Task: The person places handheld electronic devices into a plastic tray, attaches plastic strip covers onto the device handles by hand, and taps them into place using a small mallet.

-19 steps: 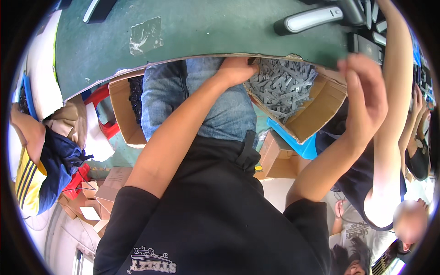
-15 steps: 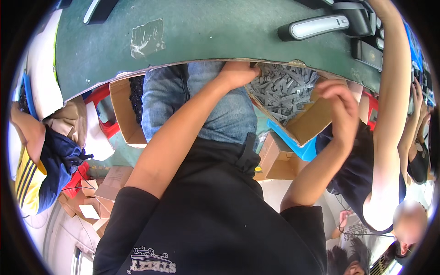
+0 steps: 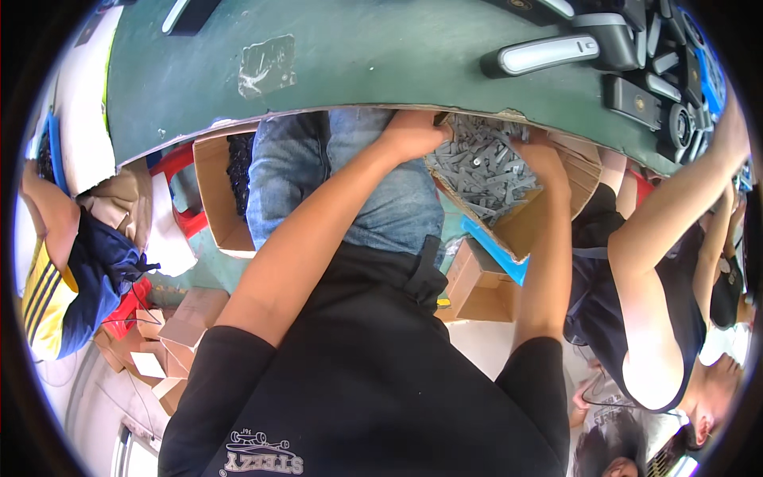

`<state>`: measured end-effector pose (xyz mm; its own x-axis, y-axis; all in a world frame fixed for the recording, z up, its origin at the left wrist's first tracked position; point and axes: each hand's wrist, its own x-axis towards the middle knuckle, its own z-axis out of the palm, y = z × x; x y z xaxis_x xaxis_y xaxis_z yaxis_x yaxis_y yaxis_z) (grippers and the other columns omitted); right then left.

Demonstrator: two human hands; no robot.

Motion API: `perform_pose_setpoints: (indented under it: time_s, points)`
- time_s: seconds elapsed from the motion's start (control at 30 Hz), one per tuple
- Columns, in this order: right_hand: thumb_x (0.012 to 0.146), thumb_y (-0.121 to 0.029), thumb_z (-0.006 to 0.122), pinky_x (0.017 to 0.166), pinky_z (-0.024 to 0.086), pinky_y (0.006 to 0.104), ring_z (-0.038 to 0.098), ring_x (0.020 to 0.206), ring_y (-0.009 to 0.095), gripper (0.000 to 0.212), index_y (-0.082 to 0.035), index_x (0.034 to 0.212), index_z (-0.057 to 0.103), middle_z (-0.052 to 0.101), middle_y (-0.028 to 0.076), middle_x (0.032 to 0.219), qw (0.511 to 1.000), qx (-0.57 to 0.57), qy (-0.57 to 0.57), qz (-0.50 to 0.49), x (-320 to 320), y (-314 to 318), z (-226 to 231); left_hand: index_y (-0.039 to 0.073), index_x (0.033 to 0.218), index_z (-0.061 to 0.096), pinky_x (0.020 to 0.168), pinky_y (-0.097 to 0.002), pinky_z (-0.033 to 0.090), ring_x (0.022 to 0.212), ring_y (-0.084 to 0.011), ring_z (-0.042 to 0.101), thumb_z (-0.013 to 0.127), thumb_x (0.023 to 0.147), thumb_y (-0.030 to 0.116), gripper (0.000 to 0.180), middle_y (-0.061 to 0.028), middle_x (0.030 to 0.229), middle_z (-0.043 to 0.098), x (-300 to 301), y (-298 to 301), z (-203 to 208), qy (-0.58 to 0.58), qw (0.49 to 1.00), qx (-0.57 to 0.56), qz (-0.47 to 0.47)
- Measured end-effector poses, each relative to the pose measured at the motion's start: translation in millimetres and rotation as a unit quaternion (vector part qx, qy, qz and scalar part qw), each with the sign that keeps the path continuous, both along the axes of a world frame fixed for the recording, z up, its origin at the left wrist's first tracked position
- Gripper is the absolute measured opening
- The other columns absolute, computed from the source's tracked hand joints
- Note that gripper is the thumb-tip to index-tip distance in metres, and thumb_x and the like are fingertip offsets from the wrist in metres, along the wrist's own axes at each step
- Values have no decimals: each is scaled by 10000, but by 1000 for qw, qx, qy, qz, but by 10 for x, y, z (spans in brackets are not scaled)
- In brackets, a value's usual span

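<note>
My left hand (image 3: 409, 133) clasps the near corner of an open cardboard box (image 3: 548, 222) that sits below the edge of the green table (image 3: 381, 56). The box is full of small grey metal parts (image 3: 477, 167). My right hand (image 3: 542, 157) is down inside the box on top of the grey parts, with its fingertips hidden among them. Both my forearms reach up from my black shirt over my jeans.
Black and silver door handles (image 3: 540, 56) lie on the table's far right. A co-worker's arm (image 3: 660, 230) reaches onto the table at the right. Another person (image 3: 56, 262) sits at the left. Other cardboard boxes (image 3: 477, 286) and an open carton (image 3: 218, 191) stand on the floor.
My right hand has come down from beside the table edge into the box of grey parts. My left hand has stayed at the box corner.
</note>
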<state>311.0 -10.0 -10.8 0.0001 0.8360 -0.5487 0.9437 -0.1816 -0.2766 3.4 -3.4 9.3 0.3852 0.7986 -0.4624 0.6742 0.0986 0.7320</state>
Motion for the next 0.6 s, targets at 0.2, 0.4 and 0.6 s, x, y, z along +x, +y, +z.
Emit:
perform_pose_setpoints:
  time_s: [0.2,0.4,0.6]
  points:
    - [958,-526,592,1137,434,492,540,1361,404,677,-103,1484,539,573,233,1473,965,189,-26,178,832,438,-1432,10,1167,684,950,-483,515,1096,-424,657,639,871,236,375,-256,1170,694,56,-55,4,-14,999,-10,35]
    - [927,-556,611,1177,326,604,370,1467,406,752,-158,1547,461,410,190,1594,987,8,-72,147,117,268,-1492,26,1131,694,898,-467,541,1017,-390,687,611,971,300,328,-203,1098,726,21,-105,-263,10,996,92,8]
    - [904,-548,634,1209,213,704,162,1576,404,835,-208,1616,362,215,127,1718,970,-177,-145,83,-514,-391,-871,45,1157,700,897,-458,542,1021,-369,693,623,970,325,345,-190,1121,729,-5,-80,-128,0,999,37,-23]
